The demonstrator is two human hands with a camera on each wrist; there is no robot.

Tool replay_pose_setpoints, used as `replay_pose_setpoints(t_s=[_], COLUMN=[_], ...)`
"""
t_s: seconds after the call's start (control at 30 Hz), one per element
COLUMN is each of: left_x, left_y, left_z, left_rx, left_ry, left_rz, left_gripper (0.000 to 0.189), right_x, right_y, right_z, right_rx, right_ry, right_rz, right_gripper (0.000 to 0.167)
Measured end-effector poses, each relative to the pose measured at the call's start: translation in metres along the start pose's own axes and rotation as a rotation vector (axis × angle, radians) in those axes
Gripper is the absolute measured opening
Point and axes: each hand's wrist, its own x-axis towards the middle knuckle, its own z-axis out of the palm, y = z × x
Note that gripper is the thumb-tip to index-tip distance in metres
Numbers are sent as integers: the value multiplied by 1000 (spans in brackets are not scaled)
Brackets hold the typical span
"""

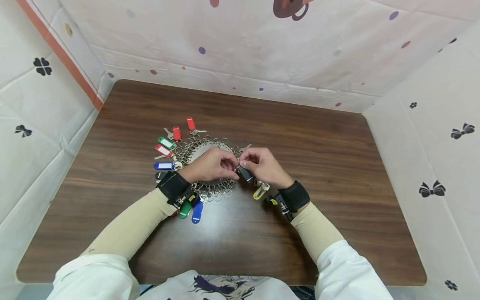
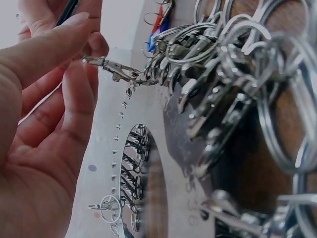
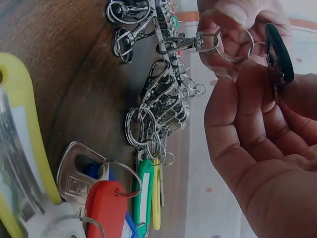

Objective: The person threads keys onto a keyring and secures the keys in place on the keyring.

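A round metal disc (image 1: 208, 147) ringed with snap clips and split rings lies on the brown table (image 1: 318, 141). My left hand (image 1: 229, 166) rests over the disc and pinches one snap clip (image 2: 108, 64) at its right rim. Close beside it, my right hand (image 1: 244, 161) pinches a split ring (image 3: 236, 45) that carries a black key tag (image 3: 279, 52). The ring sits at the swivel end of the clip (image 3: 184, 41). A yellow key tag (image 1: 260, 191) lies under the right wrist.
Keys with red, green and blue tags (image 1: 165, 150) fan out left of the disc. More tags, green and blue (image 1: 196, 211), lie near my left wrist. Padded fabric walls (image 1: 56, 54) close in the table on three sides.
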Motion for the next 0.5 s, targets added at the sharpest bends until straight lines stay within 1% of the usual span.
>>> replay_pose_setpoints(t_s=[0.17, 0.33, 0.43, 0.5], left_x=[-2, -3, -3, -3], left_y=[0, 2, 3, 4], left_z=[2, 6, 8, 9], left_rx=[93, 89, 120, 150], left_ry=[69, 81, 84, 95], left_rz=[-5, -16, -16, -3], left_gripper=[16, 19, 23, 24], right_x=[-1, -1, -1, -1], right_y=[0, -1, -1, -1], right_z=[1, 1, 2, 2], right_rx=[11, 20, 6, 3], right_ry=[4, 4, 8, 9], right_rz=[6, 17, 28, 46], right_gripper=[7, 5, 5, 6])
